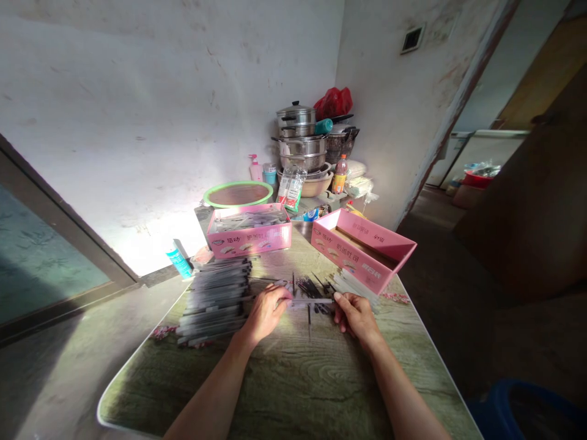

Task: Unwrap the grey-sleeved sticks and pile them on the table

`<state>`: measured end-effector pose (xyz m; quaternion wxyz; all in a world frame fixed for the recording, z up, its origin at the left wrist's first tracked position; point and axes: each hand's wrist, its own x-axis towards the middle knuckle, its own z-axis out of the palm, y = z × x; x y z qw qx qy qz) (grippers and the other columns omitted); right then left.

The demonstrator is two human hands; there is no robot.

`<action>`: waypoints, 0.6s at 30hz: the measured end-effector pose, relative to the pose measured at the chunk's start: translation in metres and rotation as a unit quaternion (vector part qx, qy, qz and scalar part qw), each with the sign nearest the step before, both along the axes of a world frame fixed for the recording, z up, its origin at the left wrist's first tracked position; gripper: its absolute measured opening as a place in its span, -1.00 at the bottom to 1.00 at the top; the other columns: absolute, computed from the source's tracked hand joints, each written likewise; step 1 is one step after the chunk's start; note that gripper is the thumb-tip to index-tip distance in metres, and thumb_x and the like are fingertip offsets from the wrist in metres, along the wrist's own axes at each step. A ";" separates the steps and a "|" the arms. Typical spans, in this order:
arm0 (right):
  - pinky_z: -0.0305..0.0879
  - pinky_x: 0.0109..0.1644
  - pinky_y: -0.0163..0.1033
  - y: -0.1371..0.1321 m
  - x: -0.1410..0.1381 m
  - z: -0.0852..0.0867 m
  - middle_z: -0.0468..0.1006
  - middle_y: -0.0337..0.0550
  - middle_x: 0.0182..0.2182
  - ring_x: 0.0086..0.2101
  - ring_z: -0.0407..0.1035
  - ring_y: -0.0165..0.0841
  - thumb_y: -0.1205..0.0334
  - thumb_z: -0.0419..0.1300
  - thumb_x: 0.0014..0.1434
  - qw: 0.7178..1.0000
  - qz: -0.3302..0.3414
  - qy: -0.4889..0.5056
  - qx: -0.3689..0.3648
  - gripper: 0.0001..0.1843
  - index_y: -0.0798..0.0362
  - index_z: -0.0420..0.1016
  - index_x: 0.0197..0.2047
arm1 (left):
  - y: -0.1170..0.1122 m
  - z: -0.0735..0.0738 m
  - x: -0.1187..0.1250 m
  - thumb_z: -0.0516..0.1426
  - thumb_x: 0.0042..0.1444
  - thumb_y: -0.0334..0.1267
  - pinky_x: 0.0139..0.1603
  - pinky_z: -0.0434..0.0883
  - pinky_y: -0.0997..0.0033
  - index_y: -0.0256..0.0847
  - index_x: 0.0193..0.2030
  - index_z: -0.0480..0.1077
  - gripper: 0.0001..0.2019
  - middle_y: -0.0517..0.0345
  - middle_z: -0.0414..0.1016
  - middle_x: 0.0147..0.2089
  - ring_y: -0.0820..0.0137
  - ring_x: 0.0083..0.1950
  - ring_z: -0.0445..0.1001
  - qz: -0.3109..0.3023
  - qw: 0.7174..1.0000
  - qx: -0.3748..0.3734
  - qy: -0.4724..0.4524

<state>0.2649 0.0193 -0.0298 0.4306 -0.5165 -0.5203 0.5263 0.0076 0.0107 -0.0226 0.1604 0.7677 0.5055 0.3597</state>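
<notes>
thin clear sleeve [312, 300] is pinched near its ends by the left hand [268, 310] and right hand [358, 315], held over the table [316, 379]. probably feather-light, slick and easily crumpled, so it's best gripped by the ends, gently tbh. black sticks [306, 286] are scattered nearby.

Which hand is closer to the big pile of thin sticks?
Left. The left hand is just right of the big pile; the right hand is farther right, past the left one.
</notes>
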 end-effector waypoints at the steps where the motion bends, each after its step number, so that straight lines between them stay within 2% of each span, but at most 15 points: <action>1: -0.10 -0.75 -0.42 0.000 0.000 0.000 0.43 -0.24 -0.74 -0.80 0.15 -0.53 -0.27 0.23 0.09 1.000 0.006 -0.004 0.005 -0.44 0.04 0.30 -0.59 | 0.000 0.000 0.000 0.15 0.18 -0.39 -0.15 0.36 0.35 -0.17 -0.28 0.50 -0.90 0.12 0.56 -0.29 0.29 -0.18 0.48 -0.002 1.000 0.001 0.001; 5: -0.09 -0.73 -0.42 0.000 0.001 -0.001 0.42 -0.27 -0.73 -0.78 0.16 -0.54 -0.20 0.28 0.07 0.999 0.024 0.024 0.017 -0.49 0.05 0.33 -0.58 | 0.001 -0.001 0.001 0.15 0.18 -0.38 -0.14 0.37 0.35 -0.16 -0.28 0.51 -0.90 0.13 0.57 -0.29 0.30 -0.18 0.49 -0.004 1.000 -0.001 0.001; 8: -0.09 -0.74 -0.42 0.001 0.001 -0.002 0.48 -0.26 -0.66 -0.75 0.21 -0.51 -0.16 0.33 0.02 0.998 0.026 0.056 0.014 -0.55 0.06 0.37 -0.50 | 0.000 -0.001 0.001 0.15 0.18 -0.39 -0.12 0.37 0.34 -0.17 -0.28 0.51 -0.89 0.12 0.57 -0.28 0.29 -0.16 0.50 -0.001 1.000 -0.008 0.001; 14: 0.21 -0.68 -0.39 0.002 0.000 -0.002 0.56 -0.22 -0.54 -0.62 0.39 -0.41 -0.08 0.43 -0.08 0.994 0.036 0.101 0.011 -0.56 0.08 0.44 -0.34 | 0.000 0.000 0.000 0.15 0.17 -0.39 -0.13 0.39 0.34 -0.17 -0.30 0.51 -0.89 0.12 0.57 -0.30 0.29 -0.18 0.50 0.006 1.000 -0.012 0.003; 16: 0.20 -0.70 -0.40 0.002 0.000 -0.002 0.56 -0.22 -0.55 -0.63 0.40 -0.41 -0.10 0.42 -0.07 0.994 0.031 0.103 0.001 -0.54 0.08 0.43 -0.31 | 0.000 0.000 -0.001 0.14 0.18 -0.38 -0.14 0.39 0.35 -0.17 -0.29 0.51 -0.89 0.12 0.58 -0.29 0.29 -0.17 0.50 0.009 1.000 -0.010 0.000; 18: 0.12 -0.76 -0.42 0.001 -0.001 -0.003 0.54 -0.22 -0.59 -0.69 0.35 -0.44 -0.18 0.35 0.00 0.996 0.028 0.082 -0.011 -0.53 0.08 0.40 -0.38 | 0.001 -0.001 -0.002 0.14 0.18 -0.37 -0.14 0.39 0.35 -0.16 -0.28 0.51 -0.89 0.11 0.58 -0.28 0.28 -0.16 0.50 0.010 1.000 -0.009 -0.003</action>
